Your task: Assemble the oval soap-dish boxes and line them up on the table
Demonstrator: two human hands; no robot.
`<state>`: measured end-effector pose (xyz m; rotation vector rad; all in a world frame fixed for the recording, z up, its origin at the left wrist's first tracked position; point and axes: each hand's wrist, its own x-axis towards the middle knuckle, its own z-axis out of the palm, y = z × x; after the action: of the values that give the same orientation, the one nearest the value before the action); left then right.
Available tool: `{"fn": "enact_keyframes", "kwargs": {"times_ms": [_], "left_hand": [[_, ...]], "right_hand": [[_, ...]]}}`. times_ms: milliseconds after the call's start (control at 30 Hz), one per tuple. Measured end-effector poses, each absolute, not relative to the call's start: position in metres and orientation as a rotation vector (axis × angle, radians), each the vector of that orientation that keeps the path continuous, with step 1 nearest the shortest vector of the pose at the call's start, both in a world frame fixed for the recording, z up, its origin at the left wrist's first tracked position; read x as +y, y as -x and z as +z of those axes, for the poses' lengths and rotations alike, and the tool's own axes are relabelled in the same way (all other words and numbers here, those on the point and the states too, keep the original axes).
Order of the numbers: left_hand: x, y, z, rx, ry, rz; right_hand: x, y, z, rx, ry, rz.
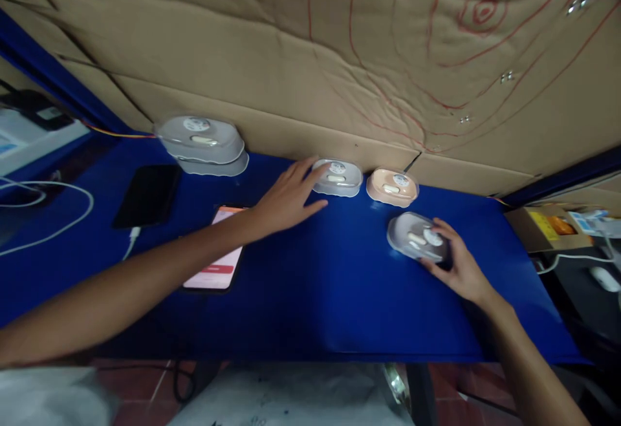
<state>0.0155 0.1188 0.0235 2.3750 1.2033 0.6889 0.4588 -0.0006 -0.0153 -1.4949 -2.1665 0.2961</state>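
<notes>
My right hand [458, 264] grips a small grey plastic box with a clear lid [412, 235], thumb in front and fingers behind its right end. The box looks slightly tilted over the blue table; I cannot tell whether it touches the surface. My left hand [291, 200] is spread, its fingertips at the left end of another grey lidded box [338, 179] by the cardboard wall. Whether they touch it is unclear. Beside that box is a peach lidded box [392, 187]. Each lid carries a round white sticker and a pale oblong piece.
Larger grey lidded boxes [204, 146] are stacked at the back left. A lit phone [218, 274] lies under my left forearm, and a dark phone [148, 196] with a white cable is farther left. Cardboard [272, 70] walls the back; an open carton [548, 229] stands right.
</notes>
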Motion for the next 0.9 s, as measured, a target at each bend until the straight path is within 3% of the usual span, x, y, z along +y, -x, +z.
{"fn": "enact_keyframes", "kwargs": {"times_ms": [133, 300, 533, 667, 767, 900], "left_hand": [[0.153, -0.012, 0.012, 1.244, -2.366, 0.601], [0.112, 0.006, 0.003, 1.218, -2.313, 0.574], [0.035, 0.005, 0.001, 1.149, -2.120, 0.650], [0.024, -0.007, -0.008, 1.107, -2.066, 0.630], [0.022, -0.010, -0.016, 1.037, -2.050, 0.671], [0.020, -0.007, -0.021, 0.997, -2.025, 0.745]], "right_hand": [[0.019, -0.538, -0.021, -1.956, 1.754, 0.080], [0.057, -0.561, -0.024, -1.870, 1.837, 0.150], [0.100, -0.470, -0.029, -1.927, 1.665, 0.344], [0.074, -0.387, -0.013, -1.965, 1.470, 0.214], [0.037, -0.328, -0.002, -2.461, 1.120, 0.476], [0.014, -0.296, 0.000, -2.478, 1.002, 0.712]]}}
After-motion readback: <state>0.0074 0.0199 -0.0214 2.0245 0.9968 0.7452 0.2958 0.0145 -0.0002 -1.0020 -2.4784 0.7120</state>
